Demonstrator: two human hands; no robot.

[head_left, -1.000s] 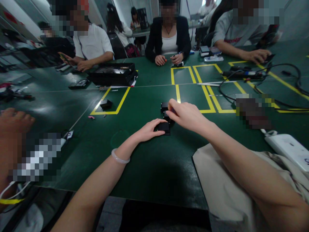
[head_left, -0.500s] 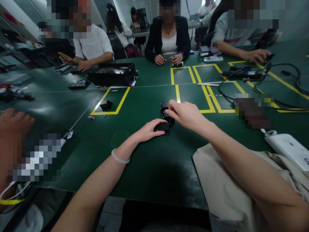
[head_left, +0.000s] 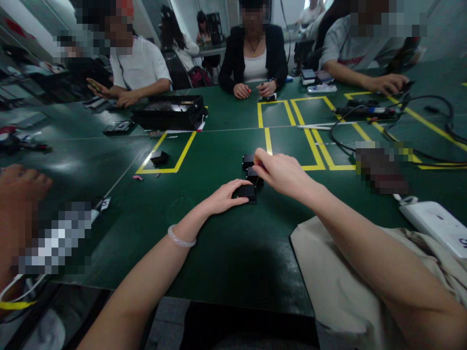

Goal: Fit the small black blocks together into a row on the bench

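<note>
Near the centre of the frame, the left hand [head_left: 230, 198] is curling part-closed around the near block [head_left: 247, 192], with fingers lying along its far edge and thumb pressing low on the near side. Just above, the right hand [head_left: 280, 167] is bending its fingers in tightly at the middle block [head_left: 251, 173]; whether they are pinching it or something smaller, I cannot tell, since the knuckles are hiding the tips. The far block [head_left: 248, 159] is sitting just beyond, on the table [head_left: 219, 257].

The likeliest trouble is crowding: with three blocks lying so close, either hand could be nudging a neighbour out of line. If the left thumb is bearing only on a low edge, the near block could be skidding under uneven pressure. Any small part under the right fingertips could be slipping unseen, because that hand is blocking the view.

Counting up, four black blocks are showing: three at centre and one, the left block [head_left: 159, 157], lying inside a tape outline [head_left: 156, 171] left of centre. One tray [head_left: 164, 120] is standing at upper left, one pink scrap [head_left: 137, 178] is lying below the left block, one bangle [head_left: 181, 239] is circling the left wrist, and one cloth [head_left: 317, 262] is spreading at lower right. Three people are sitting across the top.
</note>
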